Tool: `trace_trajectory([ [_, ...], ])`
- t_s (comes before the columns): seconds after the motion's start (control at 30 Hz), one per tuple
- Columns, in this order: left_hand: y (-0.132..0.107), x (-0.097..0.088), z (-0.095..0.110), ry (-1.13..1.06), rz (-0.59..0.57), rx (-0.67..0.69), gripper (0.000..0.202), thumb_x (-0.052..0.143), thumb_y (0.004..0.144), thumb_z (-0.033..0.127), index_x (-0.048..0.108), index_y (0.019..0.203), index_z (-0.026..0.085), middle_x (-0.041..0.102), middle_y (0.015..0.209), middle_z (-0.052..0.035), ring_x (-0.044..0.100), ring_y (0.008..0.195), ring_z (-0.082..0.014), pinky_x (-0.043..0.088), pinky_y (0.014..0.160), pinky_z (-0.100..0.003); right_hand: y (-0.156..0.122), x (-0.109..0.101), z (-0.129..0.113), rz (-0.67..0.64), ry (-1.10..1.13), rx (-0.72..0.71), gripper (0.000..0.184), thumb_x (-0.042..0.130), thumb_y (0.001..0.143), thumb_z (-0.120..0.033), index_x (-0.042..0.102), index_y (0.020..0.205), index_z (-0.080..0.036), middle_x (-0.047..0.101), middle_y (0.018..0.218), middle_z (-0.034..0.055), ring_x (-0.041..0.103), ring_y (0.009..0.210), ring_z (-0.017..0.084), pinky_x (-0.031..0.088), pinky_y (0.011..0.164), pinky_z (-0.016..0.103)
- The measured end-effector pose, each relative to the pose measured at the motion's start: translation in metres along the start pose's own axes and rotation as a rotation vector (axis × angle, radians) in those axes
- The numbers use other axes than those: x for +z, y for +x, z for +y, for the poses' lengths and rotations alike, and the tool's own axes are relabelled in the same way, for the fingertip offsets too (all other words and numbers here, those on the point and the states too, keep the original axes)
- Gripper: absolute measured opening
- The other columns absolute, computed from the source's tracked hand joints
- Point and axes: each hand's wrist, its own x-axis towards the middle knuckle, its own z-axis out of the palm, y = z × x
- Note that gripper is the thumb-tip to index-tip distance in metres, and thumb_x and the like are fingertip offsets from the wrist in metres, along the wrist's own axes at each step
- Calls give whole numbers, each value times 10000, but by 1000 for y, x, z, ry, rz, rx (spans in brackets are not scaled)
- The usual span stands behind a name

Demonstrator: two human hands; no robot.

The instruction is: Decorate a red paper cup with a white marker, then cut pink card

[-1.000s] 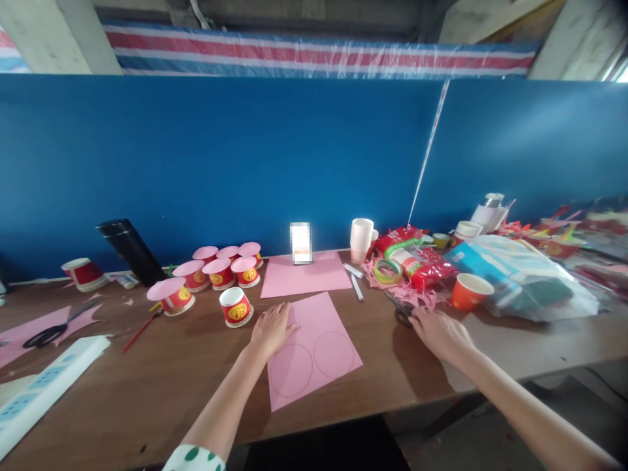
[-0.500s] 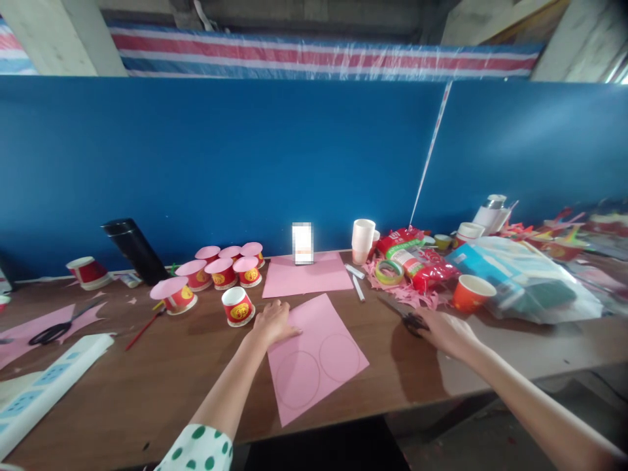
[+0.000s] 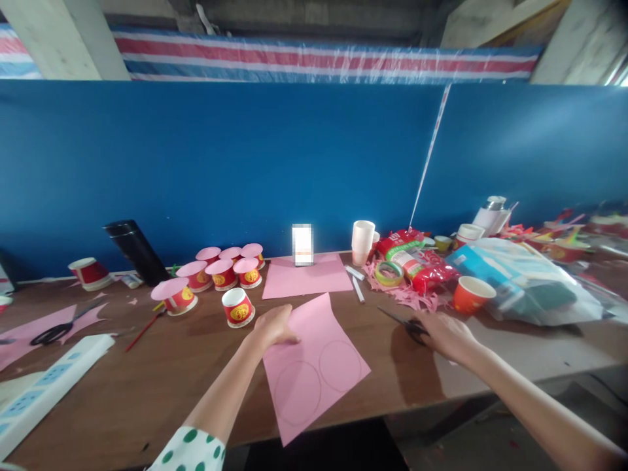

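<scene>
A pink paper sheet point(image 3: 314, 363) with two drawn circles lies at the table's near edge, its far left part raised. My left hand point(image 3: 273, 326) is closed on that left edge, pinching the sheet. My right hand point(image 3: 441, 335) rests to the right with its fingers curled over the handles of black scissors point(image 3: 402, 321), whose blades point left and away. A red paper cup point(image 3: 237, 307) stands upside down just left of my left hand.
Several upturned red cups topped with pink discs point(image 3: 216, 271) stand behind, beside a second pink sheet point(image 3: 307, 276). White cups point(image 3: 362, 241), a tape roll point(image 3: 388, 273), red packets, an orange cup point(image 3: 470, 294) and a plastic bag crowd the right. A power strip point(image 3: 44, 386) and other scissors point(image 3: 49, 333) lie left.
My left hand went from lying flat on the pink sheet to pinching and lifting its left edge. My right hand slid the scissors a little toward me and closed on their handles.
</scene>
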Motion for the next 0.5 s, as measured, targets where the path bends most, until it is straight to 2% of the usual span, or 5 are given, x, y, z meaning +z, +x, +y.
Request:
trace_trajectory([
  [0.13, -3, -6, 0, -84, -34, 0, 598, 625, 510, 564, 542, 958, 177, 612, 1067, -143, 576, 951, -322, 424, 702, -333, -2, -2, -5, 20, 26, -59, 371, 465, 735, -104, 527, 1089, -194, 625, 992, 111, 600, 915, 257, 384, 680, 297],
  [0.23, -8, -12, -5, -222, -169, 48, 562, 606, 547, 521, 547, 984, 173, 594, 1116, -125, 564, 975, -295, 427, 684, -292, -3, -2, -9, 23, 24, -79, 446, 415, 749, -65, 489, 1170, -191, 613, 1021, 128, 609, 878, 255, 380, 665, 299],
  [0.33, -12, -14, -12, -259, -272, 82, 296, 601, 557, 377, 585, 791, 196, 663, 827, -26, 608, 711, -206, 398, 528, -237, -3, 0, -10, 34, 22, -97, 461, 394, 754, -56, 480, 1193, -168, 613, 1014, 144, 610, 870, 268, 383, 664, 310],
  [0.4, -13, -12, -15, -252, -286, 78, 157, 580, 547, 307, 561, 650, 190, 616, 630, 5, 558, 551, -171, 338, 450, -231, -1, 2, -9, 28, 26, -95, 446, 397, 756, -62, 500, 1175, -174, 610, 1022, 142, 604, 889, 272, 385, 670, 312],
  [0.5, -13, -11, -16, -249, -265, 103, 110, 584, 523, 269, 515, 549, 187, 548, 532, 24, 490, 484, -146, 289, 435, -233, -1, 3, -9, 20, 40, -93, 459, 400, 750, -56, 507, 1176, -190, 599, 1056, 136, 596, 917, 262, 385, 692, 308],
])
